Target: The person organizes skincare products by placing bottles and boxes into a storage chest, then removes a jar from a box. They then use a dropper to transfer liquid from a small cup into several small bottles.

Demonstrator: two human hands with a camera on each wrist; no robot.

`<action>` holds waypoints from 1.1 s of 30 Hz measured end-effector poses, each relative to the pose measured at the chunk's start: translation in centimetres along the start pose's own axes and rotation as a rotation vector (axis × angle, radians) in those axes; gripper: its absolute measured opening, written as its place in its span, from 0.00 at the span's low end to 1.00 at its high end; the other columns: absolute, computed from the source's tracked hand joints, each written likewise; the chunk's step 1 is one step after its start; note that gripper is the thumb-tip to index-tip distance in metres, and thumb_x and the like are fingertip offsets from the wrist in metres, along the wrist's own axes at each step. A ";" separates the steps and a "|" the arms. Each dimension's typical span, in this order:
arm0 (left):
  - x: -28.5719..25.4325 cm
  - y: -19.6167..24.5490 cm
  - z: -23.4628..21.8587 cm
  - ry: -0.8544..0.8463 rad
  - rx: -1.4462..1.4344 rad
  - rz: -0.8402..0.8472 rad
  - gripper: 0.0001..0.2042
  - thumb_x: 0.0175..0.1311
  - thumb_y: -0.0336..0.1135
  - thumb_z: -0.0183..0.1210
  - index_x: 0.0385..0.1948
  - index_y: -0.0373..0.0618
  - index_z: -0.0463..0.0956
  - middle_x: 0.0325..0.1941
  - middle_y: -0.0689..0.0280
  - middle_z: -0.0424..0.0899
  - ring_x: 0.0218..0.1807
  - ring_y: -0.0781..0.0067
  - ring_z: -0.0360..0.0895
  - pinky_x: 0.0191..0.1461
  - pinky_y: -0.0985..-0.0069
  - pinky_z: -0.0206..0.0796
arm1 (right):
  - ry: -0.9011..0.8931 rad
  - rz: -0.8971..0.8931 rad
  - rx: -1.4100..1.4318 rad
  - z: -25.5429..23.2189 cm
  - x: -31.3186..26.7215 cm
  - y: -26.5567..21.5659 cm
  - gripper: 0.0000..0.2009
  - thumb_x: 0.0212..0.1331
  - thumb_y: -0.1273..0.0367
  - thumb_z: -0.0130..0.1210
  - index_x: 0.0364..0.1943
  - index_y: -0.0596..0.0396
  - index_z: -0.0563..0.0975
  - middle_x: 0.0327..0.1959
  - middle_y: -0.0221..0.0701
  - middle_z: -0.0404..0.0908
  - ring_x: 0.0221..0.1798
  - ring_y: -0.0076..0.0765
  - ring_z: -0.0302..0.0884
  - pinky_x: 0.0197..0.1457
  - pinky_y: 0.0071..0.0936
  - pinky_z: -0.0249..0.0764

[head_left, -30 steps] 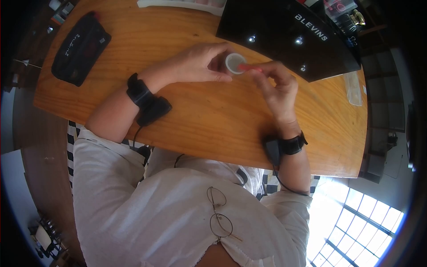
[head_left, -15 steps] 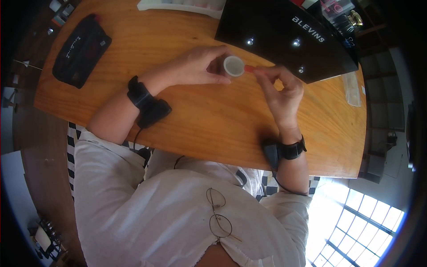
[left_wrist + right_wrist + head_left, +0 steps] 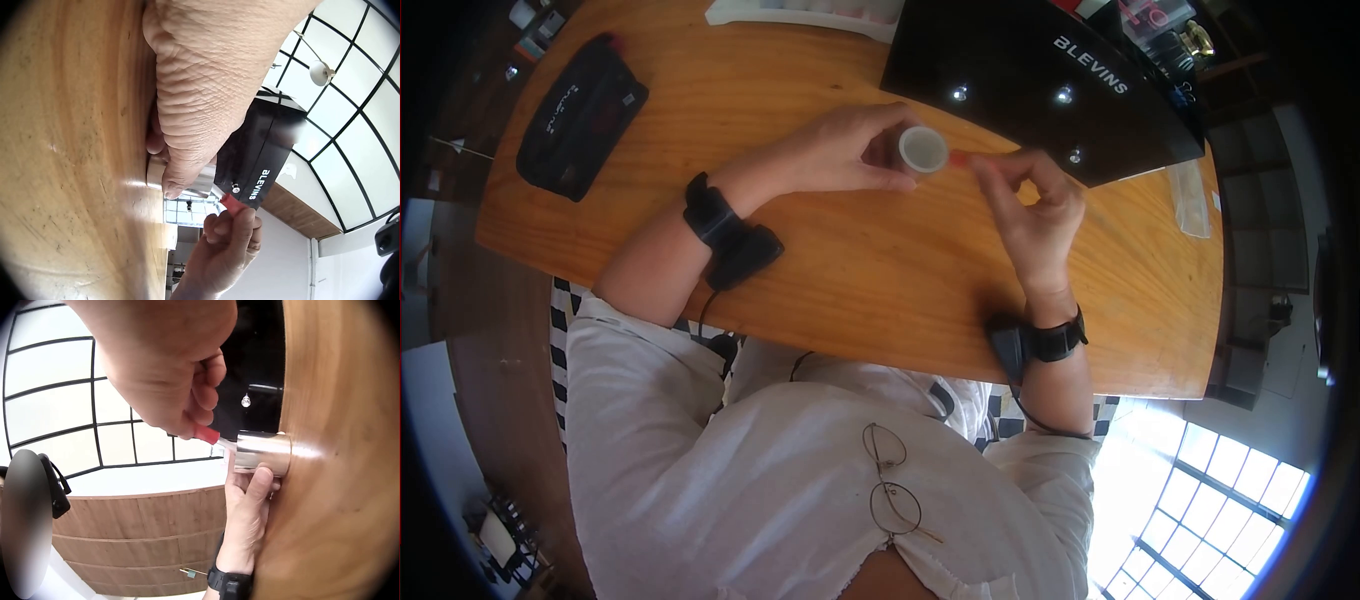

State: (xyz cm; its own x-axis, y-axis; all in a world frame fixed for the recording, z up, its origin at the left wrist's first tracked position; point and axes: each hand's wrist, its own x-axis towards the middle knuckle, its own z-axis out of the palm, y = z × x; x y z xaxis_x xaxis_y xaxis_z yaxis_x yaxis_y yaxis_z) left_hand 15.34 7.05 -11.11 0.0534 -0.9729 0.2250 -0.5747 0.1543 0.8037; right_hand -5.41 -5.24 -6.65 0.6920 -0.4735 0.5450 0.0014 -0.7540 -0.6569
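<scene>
A small shiny metal cup [image 3: 923, 149], pale inside, stands on the wooden table with the fingers and thumb of the left hand [image 3: 845, 150] curled round its side. Between thumb and fingertips, the right hand [image 3: 1030, 205] pinches a small red piece [image 3: 207, 434]. In the right wrist view a pale, thin tip extends from that red piece to the rim of the metal cup [image 3: 262, 452]. The left wrist view shows the red piece [image 3: 232, 204] just beyond the cup's open end. What lies inside the cup cannot be made out.
A black BLEVINS box [image 3: 1040, 85] stands behind the hands. At the back is a white tray [image 3: 800, 14], at the left a black pouch [image 3: 580, 115]. A clear plastic piece [image 3: 1190, 200] lies near the right edge, with assorted items [image 3: 1160, 35] beyond the box.
Compared with a second ago, the right hand has shifted slightly right and down, and the red piece has moved from over the cup's mouth to beside its rim. The left hand keeps its grip.
</scene>
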 end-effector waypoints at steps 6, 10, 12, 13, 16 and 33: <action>0.0 -0.1 0.0 0.004 0.033 0.022 0.21 0.55 0.41 0.73 0.48 0.48 0.75 0.39 0.70 0.82 0.35 0.76 0.78 0.37 0.76 0.71 | 0.010 -0.004 0.037 -0.2 -0.1 0.3 0.05 0.54 0.75 0.70 0.29 0.59 0.84 0.23 0.27 0.84 0.24 0.17 0.77 0.30 0.17 0.72; 0.0 0.2 -0.1 -0.007 0.022 0.007 0.22 0.53 0.39 0.74 0.49 0.48 0.76 0.40 0.70 0.82 0.36 0.76 0.78 0.38 0.77 0.72 | 0.005 -0.050 0.034 -0.2 0.0 -0.1 0.04 0.55 0.75 0.69 0.28 0.59 0.83 0.22 0.26 0.84 0.25 0.16 0.77 0.29 0.16 0.72; 0.0 0.3 -0.2 -0.009 0.021 0.003 0.23 0.53 0.39 0.74 0.49 0.48 0.76 0.40 0.70 0.82 0.36 0.77 0.78 0.38 0.78 0.72 | -0.073 -0.035 0.131 -0.2 0.0 -0.2 0.04 0.55 0.76 0.69 0.29 0.59 0.84 0.23 0.26 0.84 0.25 0.16 0.77 0.29 0.15 0.72; 0.0 0.3 -0.2 -0.011 0.020 0.001 0.23 0.53 0.39 0.74 0.49 0.48 0.76 0.41 0.70 0.82 0.36 0.77 0.78 0.38 0.78 0.72 | -0.067 -0.028 0.123 -0.2 -0.1 -0.1 0.03 0.55 0.76 0.68 0.30 0.59 0.84 0.24 0.26 0.84 0.25 0.16 0.77 0.29 0.15 0.72; 0.0 0.1 0.0 0.012 0.038 0.028 0.23 0.53 0.39 0.74 0.49 0.48 0.76 0.40 0.70 0.82 0.36 0.77 0.78 0.38 0.79 0.72 | -0.065 -0.017 0.106 -0.1 -0.3 0.1 0.03 0.55 0.78 0.67 0.32 0.59 0.85 0.26 0.27 0.85 0.25 0.15 0.77 0.30 0.15 0.72; 0.0 0.7 -0.2 -0.016 -0.011 -0.040 0.22 0.55 0.37 0.73 0.49 0.45 0.75 0.40 0.68 0.81 0.37 0.78 0.78 0.40 0.78 0.71 | -0.066 0.076 0.149 -0.1 -0.2 0.3 0.02 0.57 0.77 0.67 0.32 0.60 0.85 0.25 0.29 0.86 0.27 0.16 0.79 0.31 0.16 0.74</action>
State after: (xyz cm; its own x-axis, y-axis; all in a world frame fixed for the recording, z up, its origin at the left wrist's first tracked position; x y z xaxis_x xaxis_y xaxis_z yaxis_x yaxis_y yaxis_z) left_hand 15.14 7.21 -10.45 0.0628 -0.9810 0.1836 -0.5630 0.1170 0.8181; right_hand -5.61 -5.44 -6.87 0.7403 -0.4915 0.4587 0.0508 -0.6394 -0.7672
